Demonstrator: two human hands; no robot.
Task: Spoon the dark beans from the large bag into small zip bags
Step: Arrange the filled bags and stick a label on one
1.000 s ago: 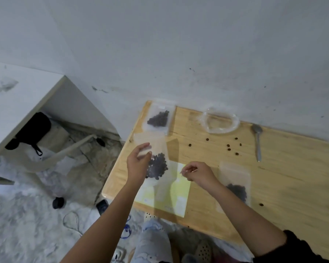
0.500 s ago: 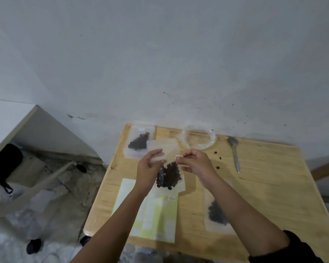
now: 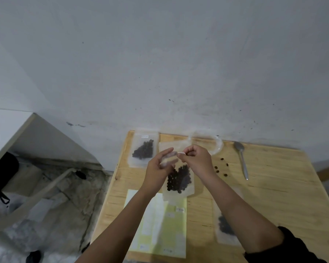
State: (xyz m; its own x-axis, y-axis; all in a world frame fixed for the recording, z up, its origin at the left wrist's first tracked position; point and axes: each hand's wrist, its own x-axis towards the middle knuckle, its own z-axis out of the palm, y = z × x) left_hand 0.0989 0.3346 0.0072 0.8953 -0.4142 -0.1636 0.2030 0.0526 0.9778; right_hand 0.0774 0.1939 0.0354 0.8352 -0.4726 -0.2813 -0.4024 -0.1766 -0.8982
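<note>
Nearest, at 6 o'clock on the wooden table point(image 3: 273, 186), a yellow-green label sheet point(image 3: 160, 224) is laid flat; a filled zip bag point(image 3: 224, 226) is seen at 5 o'clock, just beside the right forearm.

At centre, a small zip bag point(image 3: 179, 181) holding dark beans point(image 3: 179, 178) is held up above the sheet. Its top edge is pinched by both hands: left hand point(image 3: 158, 171) with fingers partly open along the left of the mouth, right hand point(image 3: 196, 160) curled, thumb and fingertips closed on the strip. Left-hand detail is blurred, so its exact grip cannot be told.

Step judged: sealing of a filled bag, not scooping. Next move calls for the zip strip to be pressed shut along its full width, bag kept upright so beans stay low; then it is to be set down beside the finished ones.

Further off, at 1 o'clock, loose beans point(image 3: 221, 167) are scattered on the table; the spoon point(image 3: 242, 158) is lying untouched at 2 o'clock. At 11 o'clock another filled bag point(image 3: 143, 151) is laid flat. At 12 o'clock the large bag point(image 3: 215, 145), clear and seemingly near empty, is resting against the wall point(image 3: 160, 63).
</note>
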